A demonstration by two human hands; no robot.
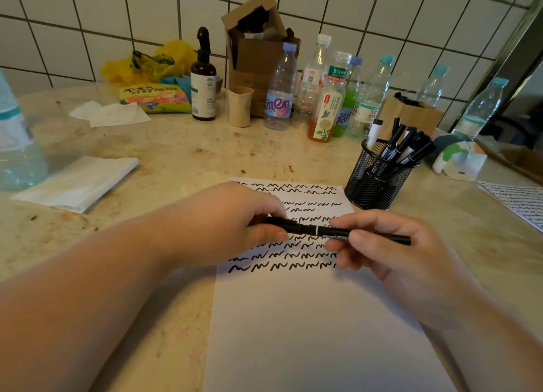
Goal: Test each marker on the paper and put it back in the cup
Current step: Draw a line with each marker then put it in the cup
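Gripped at both ends: black marker (320,230), level just above the paper (308,318), left hand (232,224) pinching the cap end, right hand (379,244) curled round the barrel. Rows of black squiggles across the sheet's upper half. Just beyond its far right corner, mesh cup (379,183) holding more markers.

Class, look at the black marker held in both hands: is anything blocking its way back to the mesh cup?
Nothing visible does. The marker, held by the left hand and right hand over the paper, has open space to the mesh cup; only the markers already in it crowd its mouth.
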